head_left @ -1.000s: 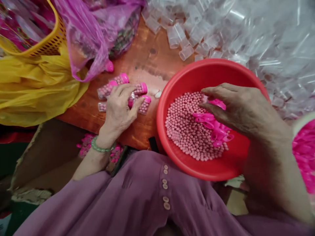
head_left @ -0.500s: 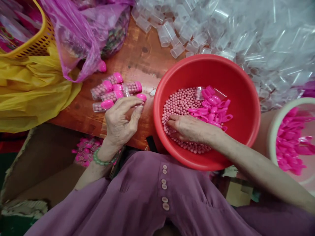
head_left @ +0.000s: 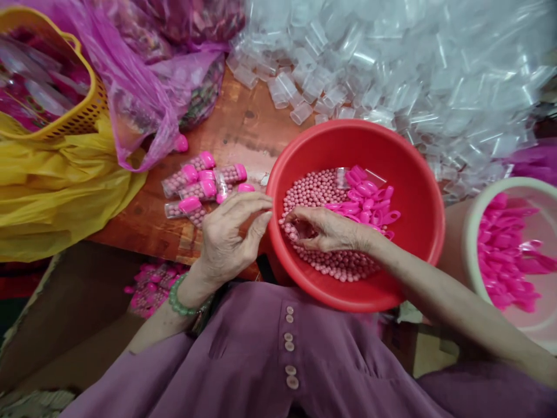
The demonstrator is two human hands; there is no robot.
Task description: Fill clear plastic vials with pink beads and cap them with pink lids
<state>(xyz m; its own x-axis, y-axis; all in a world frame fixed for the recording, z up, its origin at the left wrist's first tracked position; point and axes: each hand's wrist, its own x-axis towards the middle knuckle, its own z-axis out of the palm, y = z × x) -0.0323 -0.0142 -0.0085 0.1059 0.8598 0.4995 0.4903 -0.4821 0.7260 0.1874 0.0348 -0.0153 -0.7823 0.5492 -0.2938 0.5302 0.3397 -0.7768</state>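
Observation:
My right hand is inside the red basin, its fingers curled round a small clear plastic cup with pink beads in it. Loose pink beads cover the basin's floor beneath. Beside them lie bright pink plastic caps with loops. My left hand hovers at the basin's left rim, thumb and fingers apart with nothing visible between them. Just beyond it on the table, several bead-filled clear cups with pink caps lie in a cluster.
Clear empty cups are heaped across the back. A pale bucket of pink caps stands right. At left are a yellow basket, a purple bag and a yellow bag. Below is a cardboard box holding capped cups.
My left hand has moved right, from the capped cups to the basin's rim. In the basin, my right hand has turned so that a clear cup with beads shows in its fingers.

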